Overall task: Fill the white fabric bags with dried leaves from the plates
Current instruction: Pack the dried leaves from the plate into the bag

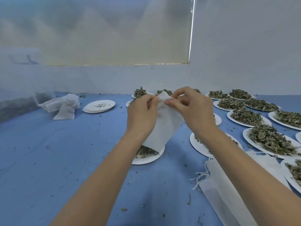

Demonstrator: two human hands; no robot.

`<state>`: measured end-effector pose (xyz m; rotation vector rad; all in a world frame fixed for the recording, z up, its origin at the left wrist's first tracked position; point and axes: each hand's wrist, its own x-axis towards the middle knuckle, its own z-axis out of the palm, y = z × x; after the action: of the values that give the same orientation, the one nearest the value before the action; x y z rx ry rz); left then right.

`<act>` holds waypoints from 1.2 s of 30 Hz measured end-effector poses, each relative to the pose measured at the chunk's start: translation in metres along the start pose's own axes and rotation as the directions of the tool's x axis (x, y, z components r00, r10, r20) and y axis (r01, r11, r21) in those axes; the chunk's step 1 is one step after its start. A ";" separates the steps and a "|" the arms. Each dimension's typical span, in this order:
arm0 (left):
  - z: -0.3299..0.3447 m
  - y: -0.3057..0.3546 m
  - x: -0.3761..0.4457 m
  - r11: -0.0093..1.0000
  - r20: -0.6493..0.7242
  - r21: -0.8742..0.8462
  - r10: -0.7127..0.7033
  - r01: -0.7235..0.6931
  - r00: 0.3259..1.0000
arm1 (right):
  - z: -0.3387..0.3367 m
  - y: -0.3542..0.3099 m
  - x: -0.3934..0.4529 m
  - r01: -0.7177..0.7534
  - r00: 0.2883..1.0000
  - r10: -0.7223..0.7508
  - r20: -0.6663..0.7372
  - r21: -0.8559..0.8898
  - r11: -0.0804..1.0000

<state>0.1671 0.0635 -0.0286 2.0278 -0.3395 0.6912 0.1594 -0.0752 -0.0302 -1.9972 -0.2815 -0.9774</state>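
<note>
Spare bags [228,193] nearest; both hands, left [141,115] and right [193,111], pinch my white fabric bag [164,128] mouth over plate [146,160]; uneven pull risks leaves spilling.

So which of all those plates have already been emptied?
The stack of plates at the far left, beside the heap of filled bags. It holds only a few crumbs, while the plates on the right carry piles of leaves.

Left hand [142,115] and right hand [193,110] pinch top edge of white fabric bag [164,128] above plate [147,159] of dried leaves [145,151]; blue table [65,152] bears leaf-heaped plates at right, empty plate stack [99,106], filled bags [62,105] at left.
</note>
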 end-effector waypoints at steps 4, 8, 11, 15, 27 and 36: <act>0.000 -0.003 -0.004 1.000 -0.037 -0.001 0.009 -0.009 0.999 | 0.004 -0.002 0.002 0.007 0.998 0.000 0.060 -0.107 0.994; -0.001 -0.006 -0.004 0.999 -0.060 0.036 0.029 -0.027 0.998 | 0.008 -0.007 0.005 0.090 0.989 -0.045 0.139 -0.342 0.935; -0.003 -0.007 -0.002 0.999 -0.063 0.028 0.047 -0.045 0.997 | 0.007 -0.012 0.006 0.086 0.972 -0.013 0.235 -0.306 0.948; -0.006 -0.005 0.002 0.997 -0.027 0.030 0.070 -0.069 0.997 | 0.005 -0.016 0.009 0.006 0.958 0.046 0.283 -0.177 0.984; -0.003 -0.006 0.011 0.997 0.045 -0.028 0.077 -0.076 0.996 | 0.000 -0.005 0.013 -0.167 0.916 0.106 0.386 0.126 0.978; -0.011 -0.004 0.013 0.951 0.088 0.178 0.240 -0.252 0.967 | 0.001 -0.006 0.019 -0.311 0.760 0.190 0.621 0.091 0.946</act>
<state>0.1752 0.0754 -0.0190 2.2135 -0.5931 0.8370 0.1692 -0.0742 -0.0135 -2.0521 -0.4205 -0.0995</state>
